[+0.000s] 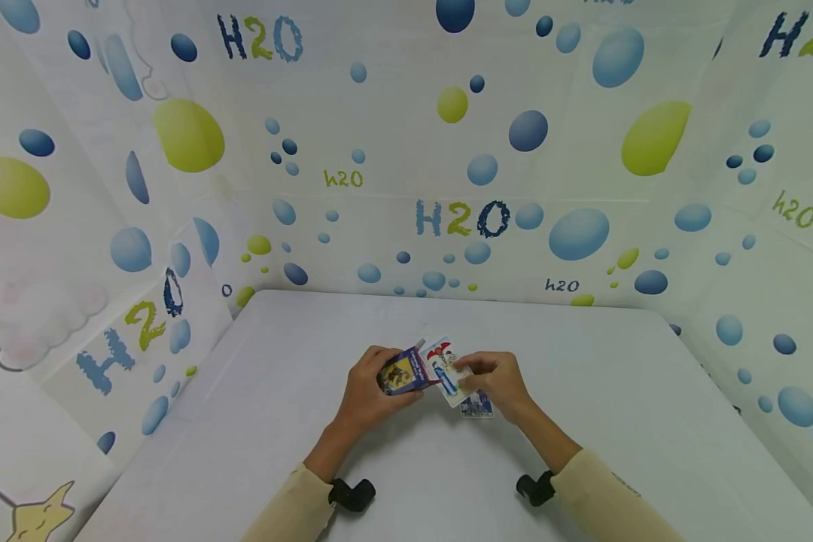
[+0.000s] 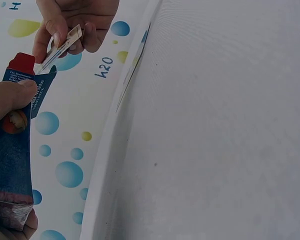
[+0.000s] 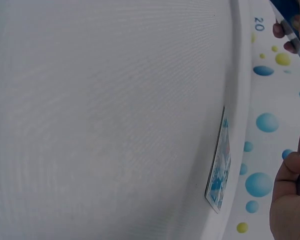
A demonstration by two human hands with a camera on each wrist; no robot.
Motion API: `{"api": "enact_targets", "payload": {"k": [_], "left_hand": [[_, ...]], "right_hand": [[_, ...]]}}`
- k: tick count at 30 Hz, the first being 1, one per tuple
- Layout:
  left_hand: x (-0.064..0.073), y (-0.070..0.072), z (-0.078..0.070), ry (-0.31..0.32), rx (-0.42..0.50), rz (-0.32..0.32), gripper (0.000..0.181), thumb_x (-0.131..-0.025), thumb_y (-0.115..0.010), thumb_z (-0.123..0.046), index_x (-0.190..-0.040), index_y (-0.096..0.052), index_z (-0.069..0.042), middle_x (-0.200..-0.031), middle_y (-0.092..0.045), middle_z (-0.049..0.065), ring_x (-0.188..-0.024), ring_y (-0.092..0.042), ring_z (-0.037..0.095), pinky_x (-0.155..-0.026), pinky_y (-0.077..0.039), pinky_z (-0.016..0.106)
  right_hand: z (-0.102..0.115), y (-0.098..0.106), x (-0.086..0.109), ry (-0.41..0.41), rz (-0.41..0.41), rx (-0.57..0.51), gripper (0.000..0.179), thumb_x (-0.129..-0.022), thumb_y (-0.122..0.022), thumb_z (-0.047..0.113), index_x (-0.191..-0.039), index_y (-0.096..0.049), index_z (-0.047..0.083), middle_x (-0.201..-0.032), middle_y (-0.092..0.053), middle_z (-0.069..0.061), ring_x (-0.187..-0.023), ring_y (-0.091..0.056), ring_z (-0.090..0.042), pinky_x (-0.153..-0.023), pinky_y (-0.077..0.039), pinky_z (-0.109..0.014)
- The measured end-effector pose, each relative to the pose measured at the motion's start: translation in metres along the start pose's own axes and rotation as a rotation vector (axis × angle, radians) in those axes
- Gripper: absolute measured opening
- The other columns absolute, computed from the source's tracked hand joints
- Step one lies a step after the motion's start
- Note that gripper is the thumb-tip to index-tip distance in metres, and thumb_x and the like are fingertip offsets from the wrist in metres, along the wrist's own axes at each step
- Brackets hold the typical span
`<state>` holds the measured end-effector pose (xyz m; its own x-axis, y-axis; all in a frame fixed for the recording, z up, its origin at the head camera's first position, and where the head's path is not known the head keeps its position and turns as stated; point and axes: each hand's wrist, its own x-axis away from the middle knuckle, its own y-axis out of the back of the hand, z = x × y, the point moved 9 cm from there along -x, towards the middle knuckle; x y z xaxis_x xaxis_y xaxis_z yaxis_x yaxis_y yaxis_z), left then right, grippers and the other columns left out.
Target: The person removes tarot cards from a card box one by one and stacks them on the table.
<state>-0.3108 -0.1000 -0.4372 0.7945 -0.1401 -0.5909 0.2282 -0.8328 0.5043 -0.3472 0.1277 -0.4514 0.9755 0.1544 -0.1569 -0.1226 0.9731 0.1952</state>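
My left hand [image 1: 364, 395] grips a blue card box [image 1: 404, 373] with a picture on its front. In the left wrist view the box [image 2: 12, 160] has its flap up, and its lower end is wrapped in clear film. Right at the box's opening, my right hand [image 1: 500, 376] pinches a tarot card [image 1: 445, 369] showing a red, white and blue figure; in the left wrist view the card [image 2: 65, 44] is edge-on, so whether more lie behind it I cannot tell. Another tarot card [image 1: 477, 406] lies flat on the table, partly beneath the right hand.
The white tabletop [image 1: 278, 421] spreads around both hands. Behind it and at the sides hangs a white cloth [image 1: 393, 113] printed with blue and green bubbles and H2O lettering. Black wrist cameras [image 1: 352, 494] sit at both cuffs.
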Motion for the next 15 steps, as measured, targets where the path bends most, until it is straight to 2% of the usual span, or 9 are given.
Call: {"api": "enact_targets", "payload": {"k": [5,15], "left_hand": [[0.000,0.001,0.000,0.008,-0.002,0.000,0.069,-0.068,-0.096,-0.032,-0.127,-0.065,-0.013,-0.118,-0.059,0.001,-0.105,-0.057,0.014,-0.089,-0.054,0.035],[0.000,0.001,0.003,0.022,-0.027,0.002,0.071,-0.068,-0.096,-0.033,-0.128,-0.064,-0.012,-0.119,-0.059,0.003,-0.106,-0.057,0.016,-0.091,-0.055,0.036]], "right_hand": [[-0.003,0.003,0.001,0.001,-0.018,0.018,0.027,-0.075,-0.079,-0.006,-0.101,-0.079,0.002,-0.105,-0.075,-0.014,-0.081,-0.063,-0.022,-0.062,-0.056,-0.029],[-0.020,0.016,0.003,-0.074,-0.066,-0.005,0.034,-0.071,-0.080,-0.007,-0.103,-0.078,0.001,-0.085,-0.061,-0.011,-0.075,-0.056,-0.021,-0.055,-0.050,-0.028]]}}
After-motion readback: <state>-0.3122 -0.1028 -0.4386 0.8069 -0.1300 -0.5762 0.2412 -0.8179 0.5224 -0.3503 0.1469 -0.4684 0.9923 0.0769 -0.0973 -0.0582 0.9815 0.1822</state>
